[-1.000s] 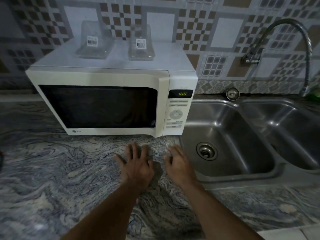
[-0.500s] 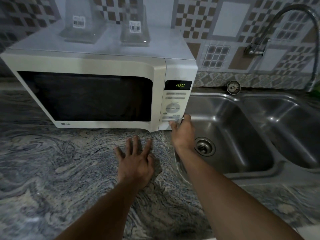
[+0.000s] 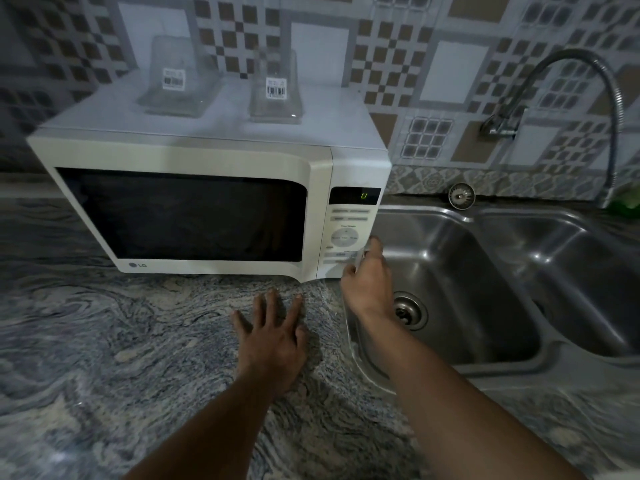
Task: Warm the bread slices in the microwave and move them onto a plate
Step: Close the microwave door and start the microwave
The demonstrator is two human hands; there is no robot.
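R hand (image 3: 367,282) at microwave (image 3: 207,188) btns, L hand (image 3: 270,337) flat

Your right hand (image 3: 367,282), beside the left on the counter a second ago, now reaches the lower buttons of the microwave (image 3: 207,188), whose display (image 3: 355,196) shows one green digit instead of several.
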